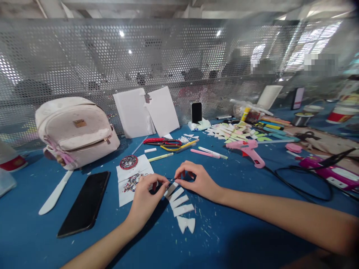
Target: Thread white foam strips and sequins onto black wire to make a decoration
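Near the middle of the blue table, my left hand (148, 198) and my right hand (198, 181) face each other, fingertips almost touching. Both are pinched closed around something thin and dark, too small to make out. Just below the fingertips lie several white strips (179, 200) in a fanned column, with a white bow-shaped piece (186, 224) at its lower end. Left of my left hand, a white paper (123, 194) carries a pile of small multicoloured bits (134, 182) and a round red-rimmed container (128, 162) of similar bits.
A black phone (85, 203), a white knife (56, 194) and a pale backpack (80, 130) are at left. Red-handled pliers (161, 142) and pens (206, 153) lie beyond my hands. A pink glue gun (248, 149), its black cable and a purple power strip (329, 172) are at right.
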Demonstrator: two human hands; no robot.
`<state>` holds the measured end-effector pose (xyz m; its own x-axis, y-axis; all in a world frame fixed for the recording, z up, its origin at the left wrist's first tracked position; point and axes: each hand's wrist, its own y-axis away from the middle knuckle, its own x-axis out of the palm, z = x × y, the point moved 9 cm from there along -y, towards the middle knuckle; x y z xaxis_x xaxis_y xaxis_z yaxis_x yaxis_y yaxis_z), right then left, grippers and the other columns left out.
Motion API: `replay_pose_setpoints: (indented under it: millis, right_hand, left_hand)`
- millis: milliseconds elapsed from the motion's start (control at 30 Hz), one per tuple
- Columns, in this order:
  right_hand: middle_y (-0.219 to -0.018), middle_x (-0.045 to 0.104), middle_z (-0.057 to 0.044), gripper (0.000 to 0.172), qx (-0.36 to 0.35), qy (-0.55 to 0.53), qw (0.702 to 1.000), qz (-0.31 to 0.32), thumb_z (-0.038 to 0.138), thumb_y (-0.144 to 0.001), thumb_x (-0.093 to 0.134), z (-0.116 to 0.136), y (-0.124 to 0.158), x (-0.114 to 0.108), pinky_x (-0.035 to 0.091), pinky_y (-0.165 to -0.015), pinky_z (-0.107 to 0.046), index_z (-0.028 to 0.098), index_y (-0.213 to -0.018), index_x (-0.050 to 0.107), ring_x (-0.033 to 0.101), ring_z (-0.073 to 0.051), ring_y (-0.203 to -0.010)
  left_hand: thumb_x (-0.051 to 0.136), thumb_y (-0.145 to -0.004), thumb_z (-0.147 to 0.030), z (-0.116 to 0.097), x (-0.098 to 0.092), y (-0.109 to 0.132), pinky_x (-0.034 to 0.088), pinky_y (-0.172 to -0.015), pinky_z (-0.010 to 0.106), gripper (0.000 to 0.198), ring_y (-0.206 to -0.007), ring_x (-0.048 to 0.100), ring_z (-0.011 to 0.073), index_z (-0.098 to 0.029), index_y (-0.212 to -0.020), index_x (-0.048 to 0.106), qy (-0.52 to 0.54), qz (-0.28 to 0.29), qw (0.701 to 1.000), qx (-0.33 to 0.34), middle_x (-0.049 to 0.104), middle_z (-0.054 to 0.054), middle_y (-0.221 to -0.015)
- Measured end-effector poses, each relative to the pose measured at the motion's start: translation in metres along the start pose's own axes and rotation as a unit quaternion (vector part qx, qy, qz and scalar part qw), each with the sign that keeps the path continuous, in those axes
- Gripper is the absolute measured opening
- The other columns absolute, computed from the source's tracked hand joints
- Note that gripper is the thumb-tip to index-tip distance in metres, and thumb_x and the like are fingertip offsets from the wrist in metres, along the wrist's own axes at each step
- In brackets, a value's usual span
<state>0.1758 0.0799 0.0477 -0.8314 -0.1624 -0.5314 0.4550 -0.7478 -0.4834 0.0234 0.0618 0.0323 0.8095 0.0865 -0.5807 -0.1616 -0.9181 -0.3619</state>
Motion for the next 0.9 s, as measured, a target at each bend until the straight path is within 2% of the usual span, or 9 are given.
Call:
replay_pose_setpoints:
  millis: [533,900]
  right_hand:
    - [-0.080,0.064,0.000,0.006,-0.025,0.004,1.000,0.004,0.015,-0.086,0.066,0.0073,0.0003,-0.0001,0.042,-0.068,-0.026,0.020,-0.082,0.065,0.054,-0.014,-0.076]
    - [-0.080,0.063,0.000,0.005,-0.032,0.010,0.999,-0.003,0.015,-0.083,0.067,0.0062,-0.0005,0.0005,0.041,-0.065,-0.025,0.019,-0.085,0.065,0.054,-0.014,-0.076]
  left_hand:
    - [0.061,-0.088,-0.025,-0.0021,0.0016,0.0013,0.033,-0.076,0.033,0.013,-0.067,0.052,0.0165,-0.023,-0.077,0.069,-0.009,0.006,1.000,0.014,0.071,-0.003,-0.076]
    - [0.062,-0.088,-0.025,-0.0021,0.0012,0.0020,0.034,-0.075,0.033,0.013,-0.067,0.052,0.0166,-0.023,-0.078,0.070,-0.005,0.005,1.000,0.018,0.072,-0.002,-0.077]
